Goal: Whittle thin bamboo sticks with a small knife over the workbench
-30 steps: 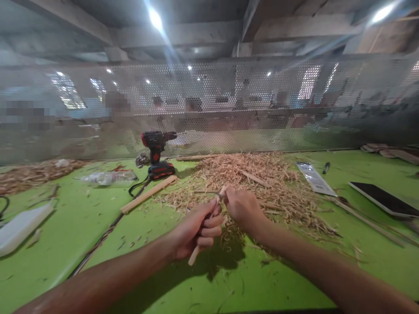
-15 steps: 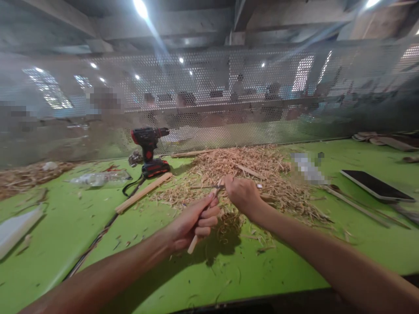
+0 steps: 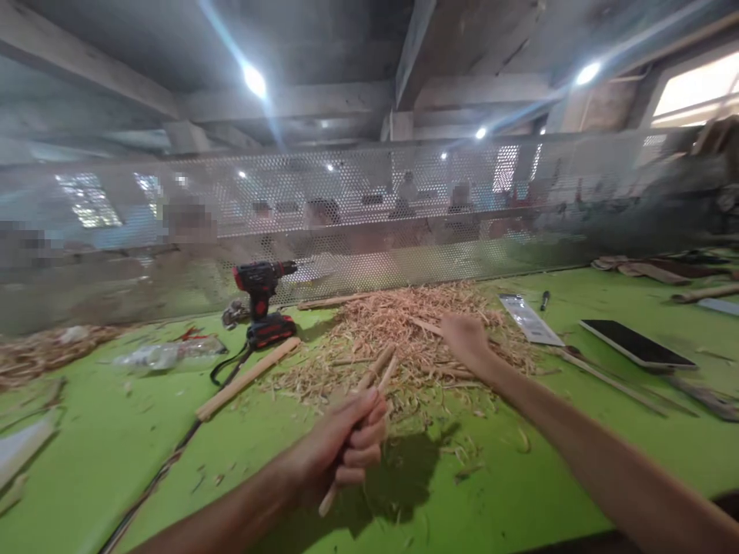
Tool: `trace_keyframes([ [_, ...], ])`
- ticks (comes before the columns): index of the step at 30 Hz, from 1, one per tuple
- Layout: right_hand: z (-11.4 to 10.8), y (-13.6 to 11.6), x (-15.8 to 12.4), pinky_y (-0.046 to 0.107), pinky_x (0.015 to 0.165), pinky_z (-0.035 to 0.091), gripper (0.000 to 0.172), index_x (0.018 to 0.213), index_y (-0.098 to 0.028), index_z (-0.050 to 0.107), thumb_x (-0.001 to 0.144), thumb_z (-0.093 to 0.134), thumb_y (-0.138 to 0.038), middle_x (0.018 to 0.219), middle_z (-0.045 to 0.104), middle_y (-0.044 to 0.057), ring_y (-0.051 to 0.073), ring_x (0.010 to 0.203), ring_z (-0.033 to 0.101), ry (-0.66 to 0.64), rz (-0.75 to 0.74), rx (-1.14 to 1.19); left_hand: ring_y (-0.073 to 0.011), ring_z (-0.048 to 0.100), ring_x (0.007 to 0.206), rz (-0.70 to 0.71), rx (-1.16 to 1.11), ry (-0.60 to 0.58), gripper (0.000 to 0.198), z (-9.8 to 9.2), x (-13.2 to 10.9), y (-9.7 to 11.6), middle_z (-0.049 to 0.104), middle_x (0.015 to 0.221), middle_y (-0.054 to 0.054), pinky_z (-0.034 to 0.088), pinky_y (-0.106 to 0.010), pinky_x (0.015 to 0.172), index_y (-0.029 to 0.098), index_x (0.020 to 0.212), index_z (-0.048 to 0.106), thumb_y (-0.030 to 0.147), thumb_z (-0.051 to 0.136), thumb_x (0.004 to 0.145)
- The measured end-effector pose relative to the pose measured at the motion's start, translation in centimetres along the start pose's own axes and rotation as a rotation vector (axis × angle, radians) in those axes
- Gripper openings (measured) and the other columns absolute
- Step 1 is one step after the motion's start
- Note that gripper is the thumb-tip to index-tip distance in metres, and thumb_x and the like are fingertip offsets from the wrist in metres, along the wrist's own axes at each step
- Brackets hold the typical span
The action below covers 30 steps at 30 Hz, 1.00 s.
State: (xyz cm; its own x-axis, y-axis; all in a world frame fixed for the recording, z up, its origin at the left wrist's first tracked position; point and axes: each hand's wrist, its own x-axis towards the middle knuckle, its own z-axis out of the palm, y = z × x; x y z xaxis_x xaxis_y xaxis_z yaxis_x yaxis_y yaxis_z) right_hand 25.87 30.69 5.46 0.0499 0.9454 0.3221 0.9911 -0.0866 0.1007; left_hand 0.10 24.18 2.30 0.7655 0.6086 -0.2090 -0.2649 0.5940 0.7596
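Note:
My left hand (image 3: 349, 442) is closed around a thin pale wooden stick (image 3: 389, 374). One end of the stick rises past the thumb and the other sticks out below the fingers. Just beside its upper end is another piece of wood (image 3: 376, 366); whether it is also in my grip cannot be seen. Further forward, my right hand (image 3: 466, 337) is curled into a fist over a heap of wood shavings (image 3: 419, 304), somewhat blurred. Anything inside its fingers is hidden. A wooden strip (image 3: 427, 327) lies in the shavings at its left.
A cordless drill (image 3: 262, 300) stands at the left behind a flat wooden slat (image 3: 248, 379). Plastic packaging (image 3: 167, 354) lies further left. To the right are a phone (image 3: 638, 342), a packet (image 3: 530, 319) and a long thin rod (image 3: 612, 381). A perforated screen (image 3: 358, 254) borders the green table (image 3: 462, 500).
My right hand has moved away from the stick, forward and to the right over the shavings. My left hand still holds the stick. The view has tilted upward.

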Motion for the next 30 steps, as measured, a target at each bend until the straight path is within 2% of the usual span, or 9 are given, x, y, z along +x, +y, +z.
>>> trace_keyframes([
  [3, -0.8, 1.1, 0.4, 0.027, 0.066, 0.044, 0.024, 0.107, -0.007, 0.073, 0.099, 0.051, -0.011, 0.089, 0.076, 0.019, 0.023, 0.081, 0.073, 0.047, 0.062, 0.043, -0.0035, 0.007, 0.044, 0.083, -0.008, 0.031, 0.045, -0.4, 0.2, 0.7, 0.026, 0.052, 0.013, 0.010, -0.013, 0.035, 0.019, 0.075, 0.045, 0.047, 0.077, 0.090],
  [6, -0.8, -1.0, -0.2, 0.029, 0.070, 0.042, 0.029, 0.099, -0.014, 0.071, 0.104, 0.044, -0.023, 0.087, 0.074, 0.012, 0.022, 0.080, 0.068, 0.084, -0.040, 0.271, -0.0043, 0.014, 0.043, 0.121, -0.062, 0.072, 0.033, -0.8, 1.6, 1.1, 0.028, 0.052, 0.011, 0.013, -0.015, 0.036, 0.018, 0.072, 0.048, 0.034, 0.064, 0.096],
  [9, 0.0, -3.6, -1.2, 0.028, 0.067, 0.042, 0.035, 0.083, -0.017, 0.062, 0.105, 0.042, -0.034, 0.075, 0.066, 0.005, 0.019, 0.070, 0.059, -0.028, -0.217, 0.632, -0.0056, 0.027, 0.043, 0.122, -0.088, 0.164, 0.024, -1.0, 2.8, 0.7, 0.033, 0.053, 0.008, 0.018, -0.016, 0.039, 0.018, 0.073, 0.050, 0.023, 0.052, 0.096],
  [11, 0.5, -4.6, -1.8, 0.028, 0.066, 0.043, 0.037, 0.081, -0.020, 0.058, 0.105, 0.041, -0.042, 0.074, 0.061, 0.002, 0.018, 0.068, 0.056, -0.125, -0.288, 0.850, -0.0070, 0.039, 0.045, 0.126, -0.065, 0.194, 0.021, -0.9, 3.0, 0.3, 0.042, 0.056, 0.004, 0.022, -0.017, 0.041, 0.018, 0.075, 0.051, 0.021, 0.051, 0.096],
  [14, 0.8, -5.0, -2.2, 0.029, 0.067, 0.044, 0.036, 0.082, -0.021, 0.058, 0.103, 0.041, -0.044, 0.074, 0.060, 0.001, 0.019, 0.070, 0.055, -0.190, -0.368, 0.973, -0.0087, 0.049, 0.050, 0.154, -0.003, 0.205, 0.016, -0.6, 2.6, 0.1, 0.054, 0.065, 0.000, 0.026, -0.018, 0.043, 0.018, 0.080, 0.054, 0.021, 0.056, 0.096],
  [18, 0.7, -4.6, -2.3, 0.031, 0.072, 0.044, 0.036, 0.084, -0.021, 0.062, 0.104, 0.039, -0.040, 0.078, 0.066, 0.003, 0.020, 0.073, 0.059, -0.173, -0.468, 0.839, -0.0051, 0.036, 0.044, 0.199, 0.015, 0.203, 0.016, -0.5, 2.1, 0.5, 0.050, 0.063, 0.004, 0.020, -0.018, 0.041, 0.018, 0.084, 0.055, 0.024, 0.056, 0.099],
  [22, 0.4, -4.8, -2.9, 0.029, 0.066, 0.039, 0.027, 0.092, -0.022, 0.064, 0.104, 0.042, -0.032, 0.078, 0.070, 0.003, 0.020, 0.071, 0.061, -0.085, -0.343, 0.510, -0.0052, 0.024, 0.043, 0.195, 0.020, 0.185, 0.021, -0.5, 2.2, 0.6, 0.039, 0.057, 0.008, 0.017, -0.017, 0.041, 0.018, 0.085, 0.055, 0.029, 0.051, 0.102],
  [26, -0.1, -5.8, -4.0, 0.029, 0.065, 0.038, 0.021, 0.106, -0.020, 0.066, 0.103, 0.045, -0.020, 0.088, 0.077, 0.006, 0.022, 0.079, 0.070, -0.126, -0.295, 0.304, -0.0058, 0.019, 0.046, 0.170, 0.062, 0.153, 0.021, 0.1, 1.8, 0.4, 0.035, 0.058, 0.009, 0.015, -0.017, 0.042, 0.018, 0.087, 0.054, 0.034, 0.053, 0.102],
  [30, -0.7, -6.6, -4.4, 0.029, 0.059, 0.035, 0.024, 0.109, -0.020, 0.065, 0.104, 0.043, -0.015, 0.087, 0.079, 0.007, 0.023, 0.079, 0.074, -0.105, -0.252, 0.161, -0.0060, 0.016, 0.048, 0.151, 0.102, 0.139, 0.024, 0.8, 1.2, 0.4, 0.033, 0.060, 0.010, 0.013, -0.016, 0.042, 0.018, 0.090, 0.054, 0.037, 0.051, 0.104],
])
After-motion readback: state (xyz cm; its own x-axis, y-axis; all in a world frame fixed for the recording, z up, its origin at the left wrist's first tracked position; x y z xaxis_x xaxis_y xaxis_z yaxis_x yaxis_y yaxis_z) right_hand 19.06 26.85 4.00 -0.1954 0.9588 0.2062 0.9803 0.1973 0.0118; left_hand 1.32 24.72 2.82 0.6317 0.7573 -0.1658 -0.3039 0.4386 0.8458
